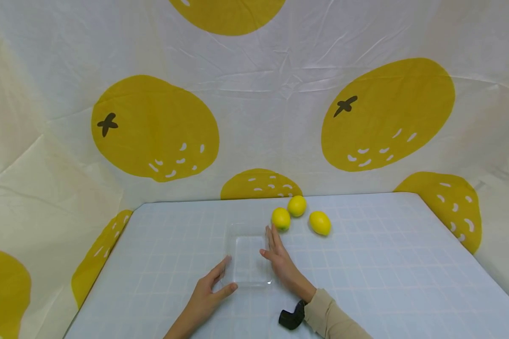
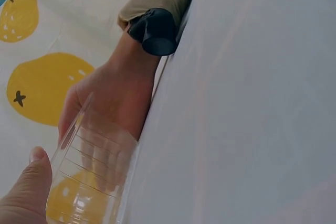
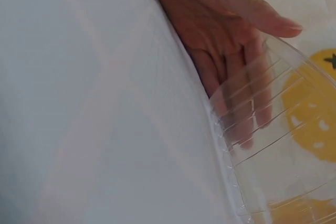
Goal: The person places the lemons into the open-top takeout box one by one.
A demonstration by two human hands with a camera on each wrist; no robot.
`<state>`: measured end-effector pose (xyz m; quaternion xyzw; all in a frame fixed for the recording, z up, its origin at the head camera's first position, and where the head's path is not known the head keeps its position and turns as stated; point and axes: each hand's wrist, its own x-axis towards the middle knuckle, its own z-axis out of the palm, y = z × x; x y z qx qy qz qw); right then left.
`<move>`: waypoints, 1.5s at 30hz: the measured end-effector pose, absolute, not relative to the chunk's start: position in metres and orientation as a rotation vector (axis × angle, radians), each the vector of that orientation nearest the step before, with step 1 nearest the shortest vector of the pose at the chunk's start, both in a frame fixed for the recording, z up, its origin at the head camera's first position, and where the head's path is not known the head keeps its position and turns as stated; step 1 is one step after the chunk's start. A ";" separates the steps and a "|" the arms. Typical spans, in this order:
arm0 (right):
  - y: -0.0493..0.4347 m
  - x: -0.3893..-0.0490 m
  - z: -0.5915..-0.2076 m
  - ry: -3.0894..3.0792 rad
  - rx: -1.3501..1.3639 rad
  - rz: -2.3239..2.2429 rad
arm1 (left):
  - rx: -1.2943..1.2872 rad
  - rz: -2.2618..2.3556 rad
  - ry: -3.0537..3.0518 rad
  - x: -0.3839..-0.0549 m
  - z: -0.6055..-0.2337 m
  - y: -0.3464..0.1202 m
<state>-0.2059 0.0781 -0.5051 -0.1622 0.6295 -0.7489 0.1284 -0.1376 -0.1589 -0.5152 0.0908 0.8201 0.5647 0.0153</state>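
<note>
A clear plastic box (image 1: 250, 256) with ridged walls sits on the table. My left hand (image 1: 209, 292) lies along its near left side, fingers fairly straight and thumb apart near the front corner. On the opposite side, my right hand (image 1: 283, 263) has its fingers extended along the wall, the thumb over the rim. In the left wrist view, the right hand (image 2: 113, 98) shows partly through the plastic wall (image 2: 94, 156). The right wrist view shows the left hand (image 3: 220, 40), its straight fingers behind the clear wall. Three yellow lemons (image 1: 281, 219) lie just beyond the right fingertips.
A pale blue checked cloth (image 1: 386, 263) covers the table. White fabric with yellow fruit prints (image 1: 271, 117) hangs behind and at the sides. A black device (image 1: 291, 318) is at the right wrist, by the beige sleeve (image 1: 332, 315).
</note>
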 end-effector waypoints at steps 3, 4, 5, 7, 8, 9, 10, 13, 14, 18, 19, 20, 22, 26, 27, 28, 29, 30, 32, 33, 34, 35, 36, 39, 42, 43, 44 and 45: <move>0.078 -0.206 -0.506 1.814 -0.476 -2.195 | 0.278 1.757 2.563 -0.138 -0.515 -0.158; 0.078 -0.207 -0.507 1.809 -0.478 -2.199 | 0.276 1.754 2.568 -0.138 -0.515 -0.158; 0.078 -0.207 -0.507 1.804 -0.475 -2.204 | 0.273 1.750 2.574 -0.138 -0.516 -0.158; 0.077 -0.207 -0.507 1.802 -0.474 -2.206 | 0.269 1.744 2.583 -0.138 -0.516 -0.158; 0.077 -0.207 -0.508 1.802 -0.476 -2.207 | 0.266 1.740 2.586 -0.138 -0.516 -0.158; 0.077 -0.208 -0.508 1.802 -0.478 -2.209 | 0.263 1.738 2.585 -0.138 -0.516 -0.158; 0.077 -0.208 -0.508 1.801 -0.478 -2.211 | 0.260 1.733 2.589 -0.139 -0.517 -0.158; 0.076 -0.208 -0.508 1.800 -0.474 -2.215 | 0.255 1.722 2.594 -0.139 -0.518 -0.158; 0.076 -0.207 -0.508 1.799 -0.472 -2.217 | 0.252 1.718 2.596 -0.139 -0.518 -0.158; 0.076 -0.206 -0.508 1.793 -0.473 -2.228 | 0.246 1.710 2.618 -0.138 -0.518 -0.156; 0.076 -0.206 -0.508 1.793 -0.473 -2.230 | 0.244 1.708 2.627 -0.138 -0.519 -0.156; 0.076 -0.206 -0.508 1.793 -0.473 -2.232 | 0.245 1.709 2.633 -0.137 -0.519 -0.155; 0.076 -0.206 -0.507 1.795 -0.480 -2.231 | 0.247 1.719 2.639 -0.137 -0.519 -0.154; 0.075 -0.205 -0.506 1.800 -0.481 -2.228 | 0.244 1.734 2.656 -0.138 -0.519 -0.153; 0.075 -0.205 -0.506 1.801 -0.480 -2.227 | 0.241 1.734 2.664 -0.138 -0.520 -0.153; 0.075 -0.205 -0.506 1.803 -0.472 -2.225 | 0.235 1.732 2.670 -0.138 -0.520 -0.152; 0.075 -0.205 -0.506 1.805 -0.470 -2.223 | 0.231 1.729 2.677 -0.138 -0.520 -0.152; 0.075 -0.205 -0.506 1.807 -0.468 -2.222 | 0.226 1.726 2.683 -0.138 -0.520 -0.152; 0.075 -0.205 -0.506 1.810 -0.467 -2.220 | 0.223 1.726 2.685 -0.137 -0.520 -0.152; 0.075 -0.205 -0.506 1.812 -0.467 -2.219 | 0.222 1.727 2.682 -0.137 -0.520 -0.152; 0.075 -0.205 -0.506 1.814 -0.469 -2.218 | 0.220 1.729 2.678 -0.137 -0.520 -0.152; 0.074 -0.205 -0.506 1.814 -0.469 -2.218 | 0.218 1.731 2.673 -0.137 -0.520 -0.152; 0.074 -0.205 -0.506 1.815 -0.471 -2.217 | 0.217 1.728 2.670 -0.136 -0.520 -0.152; 0.075 -0.204 -0.505 1.813 -0.478 -2.227 | 0.219 1.712 2.668 -0.136 -0.519 -0.152; 0.077 -0.203 -0.505 1.818 -0.474 -2.250 | 0.238 1.697 2.668 -0.137 -0.518 -0.152; 0.078 -0.203 -0.505 1.829 -0.473 -2.258 | 0.253 1.697 2.662 -0.137 -0.518 -0.152; 0.080 -0.202 -0.505 1.859 -0.469 -2.252 | 0.274 1.702 2.651 -0.137 -0.518 -0.153; 0.081 -0.203 -0.506 1.893 -0.457 -2.243 | 0.291 1.707 2.636 -0.137 -0.517 -0.153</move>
